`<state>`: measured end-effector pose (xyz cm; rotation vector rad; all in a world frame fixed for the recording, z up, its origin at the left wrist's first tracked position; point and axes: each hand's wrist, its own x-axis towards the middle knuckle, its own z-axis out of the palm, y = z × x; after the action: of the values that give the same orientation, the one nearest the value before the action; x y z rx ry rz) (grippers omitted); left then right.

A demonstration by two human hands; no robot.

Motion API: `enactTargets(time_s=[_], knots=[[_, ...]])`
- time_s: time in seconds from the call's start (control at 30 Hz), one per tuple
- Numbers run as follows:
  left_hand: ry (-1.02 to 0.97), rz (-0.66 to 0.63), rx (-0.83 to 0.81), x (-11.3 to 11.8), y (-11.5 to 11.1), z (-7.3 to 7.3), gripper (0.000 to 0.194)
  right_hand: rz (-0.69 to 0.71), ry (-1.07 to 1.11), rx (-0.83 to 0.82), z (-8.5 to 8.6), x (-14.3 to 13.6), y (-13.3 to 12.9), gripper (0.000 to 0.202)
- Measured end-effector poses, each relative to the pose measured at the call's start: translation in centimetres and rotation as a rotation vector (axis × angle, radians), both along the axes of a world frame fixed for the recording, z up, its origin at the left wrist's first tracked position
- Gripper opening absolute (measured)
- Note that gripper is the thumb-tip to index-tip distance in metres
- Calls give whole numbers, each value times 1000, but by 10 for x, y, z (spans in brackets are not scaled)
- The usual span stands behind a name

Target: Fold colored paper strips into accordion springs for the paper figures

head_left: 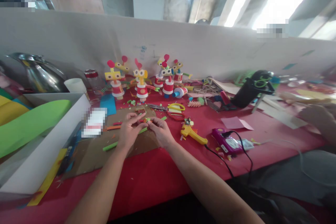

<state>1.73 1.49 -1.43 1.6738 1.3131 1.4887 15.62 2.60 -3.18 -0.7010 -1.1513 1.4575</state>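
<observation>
My left hand (pixel 130 129) and my right hand (pixel 162 132) meet over a brown cardboard sheet (pixel 97 154). Both are closed, pinching between their fingertips a small folded paper strip (pixel 148 120) that looks orange and green. The fingers cover part of it. Just beyond my left fingers rests an accordion-folded paper spring (pixel 140 111). Loose green paper strips (pixel 110 146) and an orange strip (pixel 113 127) lie on the cardboard around my hands. Scissors (pixel 175 107) with yellow and red handles are behind my right hand, and a yellow glue gun (pixel 193 135) lies to its right.
Several paper-cup figures (pixel 142 91) stand along the white partition (pixel 78 42). A white box (pixel 49 140) holds coloured sheets at left, near a steel jug (pixel 43 73). A purple power strip (pixel 228 141) with cords and a black cylindrical holder (pixel 246 89) sit right. Another person's hand (pixel 319 115) shows far right.
</observation>
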Motion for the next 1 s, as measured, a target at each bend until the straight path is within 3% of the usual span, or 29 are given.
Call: enactTargets(time_s=[0.1,0.23,0.67,0.9,1.0], knots=[[-18,-100,-67,2,-1,-1,42,82,99,-83,2,-1,-2,26],[-101,-133,-99,6,-3,-2,31,122,150,-90,3,-2,-3,28],[-238,-166,-66,18,-4,-8,28,-62,76,27,0,-3,-4,26],[-463,-156,-216,22,-3,-12,48,-76,174,-51,0,-6,-2,26],[-550,-122,-238,22,-1,-15,47,-47,176,-86,3,-6,-3,26]])
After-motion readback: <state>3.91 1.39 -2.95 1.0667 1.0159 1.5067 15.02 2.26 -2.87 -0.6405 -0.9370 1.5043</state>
